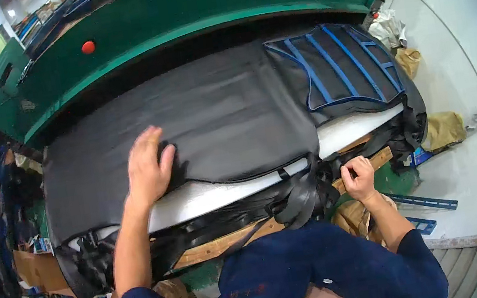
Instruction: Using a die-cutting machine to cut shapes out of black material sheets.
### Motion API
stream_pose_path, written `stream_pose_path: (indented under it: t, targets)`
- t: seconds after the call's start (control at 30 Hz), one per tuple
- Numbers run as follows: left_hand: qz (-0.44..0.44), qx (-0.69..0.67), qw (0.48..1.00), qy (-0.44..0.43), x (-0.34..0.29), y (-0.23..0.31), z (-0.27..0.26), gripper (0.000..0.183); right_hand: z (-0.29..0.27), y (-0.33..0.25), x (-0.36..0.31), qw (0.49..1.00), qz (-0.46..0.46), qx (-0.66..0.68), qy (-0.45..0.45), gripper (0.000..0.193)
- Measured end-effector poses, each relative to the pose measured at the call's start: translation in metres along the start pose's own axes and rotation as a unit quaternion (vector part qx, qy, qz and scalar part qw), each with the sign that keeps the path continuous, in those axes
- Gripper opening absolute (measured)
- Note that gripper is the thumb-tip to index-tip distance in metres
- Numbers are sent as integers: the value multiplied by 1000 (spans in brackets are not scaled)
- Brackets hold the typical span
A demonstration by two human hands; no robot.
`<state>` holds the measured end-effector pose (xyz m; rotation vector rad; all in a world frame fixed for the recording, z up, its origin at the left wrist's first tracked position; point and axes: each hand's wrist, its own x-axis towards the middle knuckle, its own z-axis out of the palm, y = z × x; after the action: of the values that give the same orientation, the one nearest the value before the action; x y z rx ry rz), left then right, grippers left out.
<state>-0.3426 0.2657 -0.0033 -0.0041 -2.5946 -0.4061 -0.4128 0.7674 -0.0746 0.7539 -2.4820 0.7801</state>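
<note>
A wide sheet of black, leather-like material (209,116) lies over a white slab (197,201) whose near edge shows. My left hand (149,168) is open, fingers stretched out and thumb apart, over the sheet's near left part; I cannot tell if it touches. On the right end of the sheet lies a blue-edged cutting die (342,65) with several crossbars. My right hand (360,177) is closed beside a wooden rail (383,157) and hanging black strips (302,198). Whatever its fingers hold, if anything, is hidden.
A green press machine (181,9) with two red buttons (88,47) spans the back. Blue metal strips (425,201) jut out at the lower right, near crumpled brown paper (442,131). At the lower left stands a cardboard box (41,271) by piled dark scraps.
</note>
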Motion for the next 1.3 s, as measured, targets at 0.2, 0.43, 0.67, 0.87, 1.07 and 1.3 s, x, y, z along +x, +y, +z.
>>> stream_pose_path:
  t: [0.2, 0.43, 0.67, 0.87, 1.07, 1.3]
  targets:
    - [-95, 157, 980, -80, 27, -125, 18, 56, -74, -2, 153, 977, -114, -115, 139, 33]
    - [-332, 216, 901, -173, -9, -196, -28, 63, -18, -18, 341, 855, -245, -395, 232, 51]
    - [-349, 197, 906, -132, -34, -219, -45, 63, 185, -42, 265, 962, -4, -132, -240, 77]
    - [-343, 206, 907, -132, -39, -228, -39, 62, 109, -86, 382, 976, -190, -72, 74, 53]
    - [-318, 203, 919, -112, -40, -229, -33, 61, 186, -77, 311, 899, -171, -354, -191, 61]
    - [-346, 212, 902, -147, -48, -212, -42, 61, 172, -47, 280, 979, 1, 44, -201, 67]
